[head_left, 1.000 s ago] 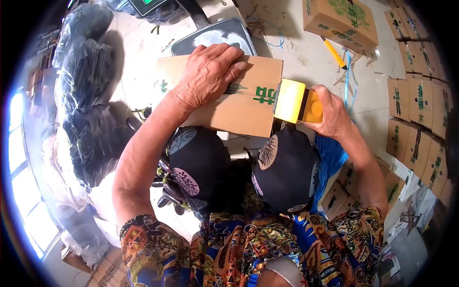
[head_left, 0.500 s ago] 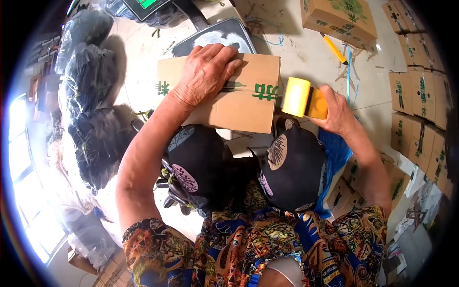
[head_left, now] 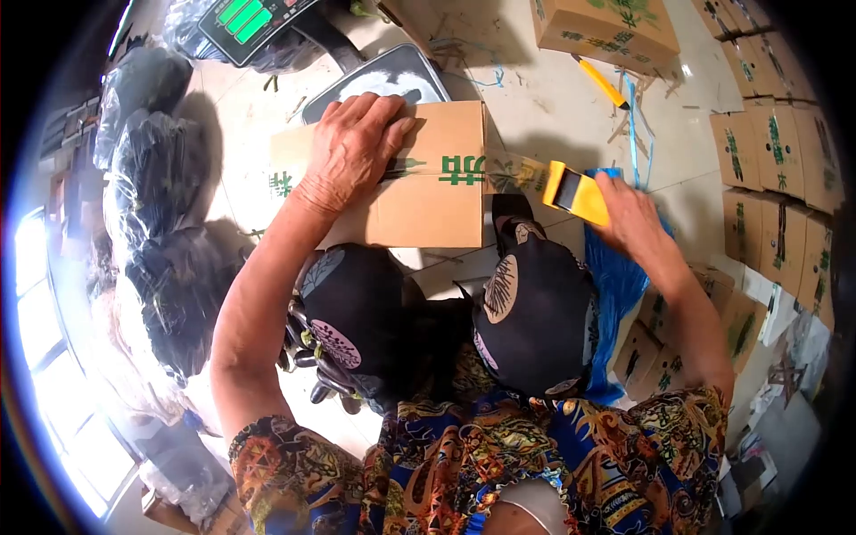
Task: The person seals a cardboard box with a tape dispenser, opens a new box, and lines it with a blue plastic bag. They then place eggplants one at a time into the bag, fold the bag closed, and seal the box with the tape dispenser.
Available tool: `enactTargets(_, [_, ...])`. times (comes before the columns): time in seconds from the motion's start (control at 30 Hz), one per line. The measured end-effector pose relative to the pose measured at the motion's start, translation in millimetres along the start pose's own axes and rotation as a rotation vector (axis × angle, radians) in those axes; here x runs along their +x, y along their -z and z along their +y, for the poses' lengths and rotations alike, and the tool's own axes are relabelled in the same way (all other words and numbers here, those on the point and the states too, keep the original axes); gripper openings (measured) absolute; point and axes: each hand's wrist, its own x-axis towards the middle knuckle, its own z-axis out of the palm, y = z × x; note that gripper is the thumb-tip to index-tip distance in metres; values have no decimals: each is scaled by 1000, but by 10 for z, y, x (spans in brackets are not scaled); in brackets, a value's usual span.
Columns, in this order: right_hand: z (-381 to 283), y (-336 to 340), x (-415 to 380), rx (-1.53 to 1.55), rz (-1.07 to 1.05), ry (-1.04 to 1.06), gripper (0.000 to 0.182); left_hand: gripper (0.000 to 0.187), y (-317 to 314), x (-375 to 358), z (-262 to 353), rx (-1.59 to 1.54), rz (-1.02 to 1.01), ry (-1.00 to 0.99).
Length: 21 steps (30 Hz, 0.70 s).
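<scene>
Nearest, two knees (head_left: 535, 312) are being covered by black cloth with leaf prints, and several eggplants (head_left: 334, 379) are being partly hidden by the left one. Blue plastic (head_left: 615, 294) is being spread on the right. Just beyond the knees, one carton (head_left: 423, 214) is being steadied by the left hand (head_left: 352, 152), laid over its top without grasping it. Green Chinese characters are being shown at both ends of that top, the right one seeming to read 茄; the middle is being covered by the hand. At the right, one yellow tape dispenser (head_left: 578, 194) is being gripped by the right hand (head_left: 637, 218), and one clear strip of tape (head_left: 519, 172) is being stretched between it and the carton. Farther off, pale floor tiles (head_left: 553, 116) are being littered with scraps, and one yellow knife (head_left: 602, 85), one green-printed box (head_left: 606, 31) and one scale (head_left: 383, 76) are being supported there. Cartons with green print (head_left: 776, 147) are being kept stacked along the right, bulging plastic bags (head_left: 156, 165) along the left.
</scene>
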Motion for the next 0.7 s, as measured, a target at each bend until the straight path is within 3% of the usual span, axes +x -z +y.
enactTargets(0.13, [-459,166,350,-174,-127,-3,50,18,-9,1,1,32,-4,-39])
enactTargets(0.17, [-647,262,528,-118,-276,-6,50,18,-19,-8,9,45,-8,-61])
enactTargets(0.23, [-800,-135,995,-449,-368,541,14,18,-39,-9,40,42,-31,-24])
enactTargets(0.3, [-1265,-178,1244,-739,-345,452,20,18,-35,34,43,29,-23,-12])
enactTargets(0.4, [-816,-660,1367,-440,-228,348,18,19,-17,-30,8,3,-8,16])
enactTargets(0.43, [-713,-625,1340,-348,-327,80,21,20,-9,-15,22,-3,-8,26])
enactTargets(0.47, [-607,-569,1326,-405,-439,64,20,21,-7,1,36,-10,-7,36])
enactTargets(0.53, [-220,-658,1177,-340,-370,59,29,22,-7,2,45,-23,-14,63])
enactTargets(0.6, [152,-938,1062,-141,-248,-110,46,22,-5,8,27,-15,-26,82])
enactTargets(0.7, [236,-1038,950,3,8,-219,61,22,75,13,48,-220,29,221])
